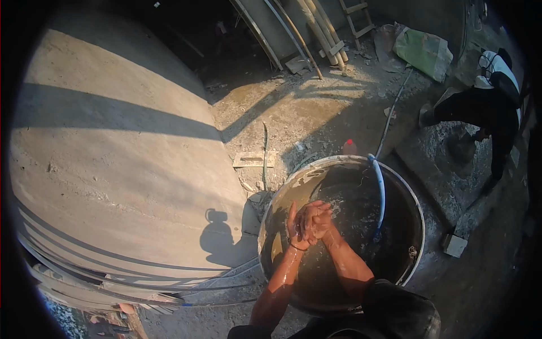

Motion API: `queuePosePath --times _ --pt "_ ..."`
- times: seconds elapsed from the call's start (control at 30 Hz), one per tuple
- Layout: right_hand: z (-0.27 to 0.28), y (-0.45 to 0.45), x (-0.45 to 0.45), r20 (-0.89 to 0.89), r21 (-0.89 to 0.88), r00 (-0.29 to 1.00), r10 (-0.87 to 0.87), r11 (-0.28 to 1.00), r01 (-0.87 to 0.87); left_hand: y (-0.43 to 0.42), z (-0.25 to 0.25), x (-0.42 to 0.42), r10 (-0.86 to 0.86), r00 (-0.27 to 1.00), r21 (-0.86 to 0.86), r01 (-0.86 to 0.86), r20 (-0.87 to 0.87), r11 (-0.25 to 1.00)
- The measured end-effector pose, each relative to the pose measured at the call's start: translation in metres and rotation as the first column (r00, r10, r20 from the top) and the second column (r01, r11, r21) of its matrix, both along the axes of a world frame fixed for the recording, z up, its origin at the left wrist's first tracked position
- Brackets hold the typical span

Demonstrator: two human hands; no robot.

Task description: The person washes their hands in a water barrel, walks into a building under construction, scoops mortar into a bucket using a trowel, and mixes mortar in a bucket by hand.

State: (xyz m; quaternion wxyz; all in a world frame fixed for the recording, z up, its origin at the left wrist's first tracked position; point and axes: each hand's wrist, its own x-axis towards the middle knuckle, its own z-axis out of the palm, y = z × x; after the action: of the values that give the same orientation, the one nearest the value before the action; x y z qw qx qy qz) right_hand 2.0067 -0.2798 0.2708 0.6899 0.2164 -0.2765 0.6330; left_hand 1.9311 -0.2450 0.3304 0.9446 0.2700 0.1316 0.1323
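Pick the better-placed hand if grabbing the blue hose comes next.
Right, probably: the blue hose hangs on that side of the tub, nearer the right hand than the left hand. The two are pressed together, so must part first.

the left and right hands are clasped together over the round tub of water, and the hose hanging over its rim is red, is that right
Not quite: the hose is blue, not red, as the head view shows. It does hang over the rim of the round tub of water, and the left hand and right hand are clasped together over it.
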Motion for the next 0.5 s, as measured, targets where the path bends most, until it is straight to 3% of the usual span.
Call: queuePosePath --times 0.03,0.07,0.1,0.13,0.17,0.2,0.23,0.3,0.33,0.37,0.4,0.43,0.47,0.5 --pt "0.023 0.009 0.005 -0.118 0.000 0.990 -0.078 0.997 0.078 -0.015 -0.024 0.000 0.303 0.953 0.355 -0.277 -0.018 0.893" --pt "0.046 0.019 0.010 -0.260 -0.088 0.961 -0.096 0.993 0.076 -0.031 -0.048 0.000 0.612 0.790 0.683 -0.423 -0.044 0.595" --pt "0.063 0.027 0.016 -0.393 -0.179 0.911 -0.129 0.982 0.061 -0.051 -0.029 0.003 0.602 0.791 0.710 -0.364 -0.105 0.603" --pt "0.075 0.037 0.027 -0.122 -0.322 0.947 -0.296 0.915 0.244 -0.064 -0.026 0.001 0.598 0.795 0.847 -0.249 -0.097 0.470" --pt "0.084 0.044 0.034 0.175 -0.391 0.894 -0.413 0.804 0.448 -0.077 -0.024 0.000 0.605 0.792 0.942 -0.137 -0.080 0.305" --pt "0.080 0.050 0.033 0.182 -0.389 0.896 -0.406 0.807 0.445 -0.099 -0.030 -0.014 0.580 0.803 0.978 0.015 -0.137 0.209" --pt "0.066 0.061 0.033 0.439 -0.484 0.816 -0.378 0.665 0.568 -0.120 -0.037 -0.028 0.559 0.808 0.983 0.158 -0.184 0.095" --pt "0.042 0.076 0.032 0.808 -0.455 0.550 -0.210 0.370 0.810 -0.153 -0.004 -0.026 0.502 0.801 0.943 0.242 -0.326 0.227" --pt "0.022 0.078 0.028 0.816 -0.446 0.540 -0.205 0.370 0.815 -0.176 0.034 -0.022 0.508 0.752 0.831 0.095 -0.420 0.548" --pt "-0.004 0.077 0.024 0.990 -0.041 0.067 -0.123 0.206 0.978 -0.171 0.015 -0.017 0.444 0.721 0.656 0.018 -0.531 0.755" --pt "-0.022 0.067 0.016 0.911 0.407 -0.412 0.032 0.101 0.908 -0.166 -0.004 -0.012 0.384 0.680 0.441 -0.098 -0.625 0.892" --pt "-0.030 0.054 0.006 0.908 0.411 -0.417 0.043 0.110 0.905 -0.138 -0.056 -0.003 0.276 0.653 0.267 -0.115 -0.706 0.957" --pt "-0.034 0.045 -0.003 0.918 0.377 -0.389 0.075 0.134 0.916 -0.113 -0.009 0.004 0.260 0.527 0.169 -0.215 -0.809 0.962" --pt "-0.038 0.034 -0.010 0.926 0.342 -0.361 0.109 0.159 0.926 -0.074 -0.082 0.002 0.232 0.790 -0.010 -0.289 -0.567 0.957"
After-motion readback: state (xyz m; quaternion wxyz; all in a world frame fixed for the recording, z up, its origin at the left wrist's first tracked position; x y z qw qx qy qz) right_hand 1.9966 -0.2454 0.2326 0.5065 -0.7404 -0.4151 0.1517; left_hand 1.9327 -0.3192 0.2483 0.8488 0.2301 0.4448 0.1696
